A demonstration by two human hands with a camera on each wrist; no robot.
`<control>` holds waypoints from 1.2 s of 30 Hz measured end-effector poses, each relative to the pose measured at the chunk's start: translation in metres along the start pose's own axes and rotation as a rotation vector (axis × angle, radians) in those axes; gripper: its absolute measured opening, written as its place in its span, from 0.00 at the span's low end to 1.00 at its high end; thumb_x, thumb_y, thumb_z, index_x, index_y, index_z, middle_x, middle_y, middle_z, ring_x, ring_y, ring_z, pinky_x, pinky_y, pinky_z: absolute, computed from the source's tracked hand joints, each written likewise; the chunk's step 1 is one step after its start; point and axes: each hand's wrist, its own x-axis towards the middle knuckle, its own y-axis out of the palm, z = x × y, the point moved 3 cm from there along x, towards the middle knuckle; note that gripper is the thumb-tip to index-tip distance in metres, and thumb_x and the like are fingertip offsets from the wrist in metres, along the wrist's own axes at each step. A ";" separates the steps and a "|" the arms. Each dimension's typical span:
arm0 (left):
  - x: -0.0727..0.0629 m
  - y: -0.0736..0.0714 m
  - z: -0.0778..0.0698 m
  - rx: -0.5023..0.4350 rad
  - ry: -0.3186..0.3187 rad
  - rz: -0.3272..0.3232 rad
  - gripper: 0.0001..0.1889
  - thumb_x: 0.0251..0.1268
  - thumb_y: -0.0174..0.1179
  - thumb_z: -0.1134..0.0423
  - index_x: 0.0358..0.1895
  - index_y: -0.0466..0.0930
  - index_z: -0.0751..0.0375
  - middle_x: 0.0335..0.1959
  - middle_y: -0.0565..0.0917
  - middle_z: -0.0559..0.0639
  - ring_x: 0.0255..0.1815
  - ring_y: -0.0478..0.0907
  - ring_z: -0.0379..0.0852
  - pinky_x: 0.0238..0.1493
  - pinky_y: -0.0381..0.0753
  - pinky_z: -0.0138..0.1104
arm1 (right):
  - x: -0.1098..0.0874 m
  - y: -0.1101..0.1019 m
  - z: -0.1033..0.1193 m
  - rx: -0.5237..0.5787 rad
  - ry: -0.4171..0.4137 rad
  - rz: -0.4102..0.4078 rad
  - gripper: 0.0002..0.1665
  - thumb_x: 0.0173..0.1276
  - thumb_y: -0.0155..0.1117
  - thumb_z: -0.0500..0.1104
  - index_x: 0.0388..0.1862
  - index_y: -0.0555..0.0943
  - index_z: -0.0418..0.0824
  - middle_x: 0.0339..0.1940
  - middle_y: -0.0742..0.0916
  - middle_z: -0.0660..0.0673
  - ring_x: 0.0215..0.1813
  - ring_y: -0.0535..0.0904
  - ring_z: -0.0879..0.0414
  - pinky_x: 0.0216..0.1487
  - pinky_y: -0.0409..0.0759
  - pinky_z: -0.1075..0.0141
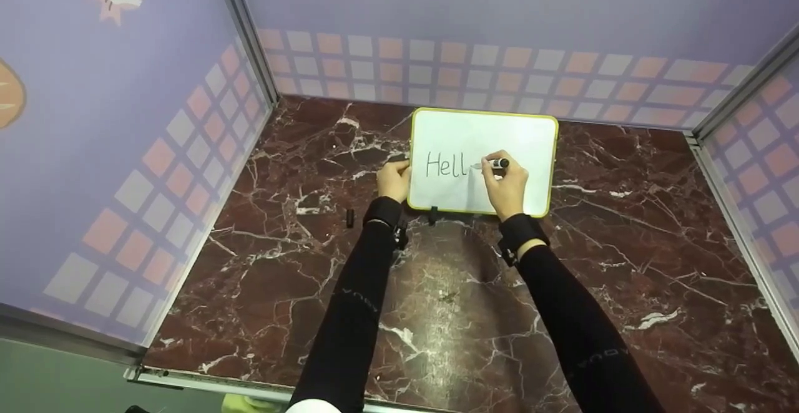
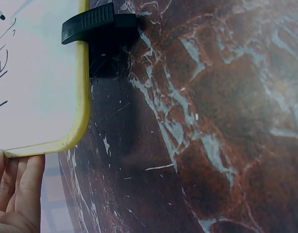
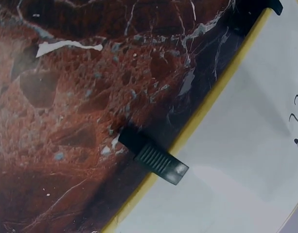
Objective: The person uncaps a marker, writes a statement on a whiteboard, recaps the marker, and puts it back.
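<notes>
A whiteboard (image 1: 449,132) with a yellow frame leans up from the marble-patterned table, "Hell" handwritten on it in black. My right hand (image 1: 507,182) pinches a black-and-white marker (image 1: 497,164), its tip close to the board just right of the last letter. In the right wrist view only the dark tip of the marker (image 3: 297,141) shows, at the right edge. My left hand (image 1: 393,181) grips the board's left edge. In the left wrist view its fingers (image 2: 29,182) lie along the yellow frame. A ribbed black clip (image 2: 93,24) sits over the lower frame.
A small black piece (image 1: 349,218) lies on the table (image 1: 281,276) left of the board. In the right wrist view another ribbed clip (image 3: 161,162) grips the frame. Patterned panels (image 1: 499,14) close in the table at the back and both sides.
</notes>
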 end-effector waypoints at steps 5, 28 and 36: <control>0.000 0.000 0.001 -0.009 0.001 0.000 0.13 0.70 0.59 0.66 0.54 0.86 0.61 0.45 0.89 0.59 0.47 0.86 0.54 0.53 0.83 0.41 | 0.001 0.002 -0.002 0.008 0.006 0.020 0.08 0.69 0.64 0.37 0.35 0.83 0.31 0.31 0.90 0.36 0.33 0.89 0.45 0.38 0.81 0.72; 0.000 0.004 0.002 -0.012 0.022 -0.008 0.13 0.68 0.60 0.68 0.53 0.86 0.63 0.44 0.89 0.59 0.47 0.86 0.54 0.53 0.82 0.40 | 0.000 0.002 -0.001 0.004 0.023 -0.006 0.07 0.69 0.64 0.36 0.34 0.83 0.32 0.31 0.89 0.36 0.34 0.88 0.43 0.40 0.81 0.66; 0.001 0.001 0.003 -0.014 0.012 -0.005 0.13 0.69 0.60 0.67 0.53 0.85 0.63 0.45 0.89 0.60 0.47 0.86 0.54 0.53 0.82 0.41 | 0.005 -0.015 -0.006 -0.010 0.013 -0.086 0.06 0.67 0.63 0.34 0.33 0.82 0.30 0.30 0.89 0.35 0.32 0.87 0.43 0.34 0.75 0.79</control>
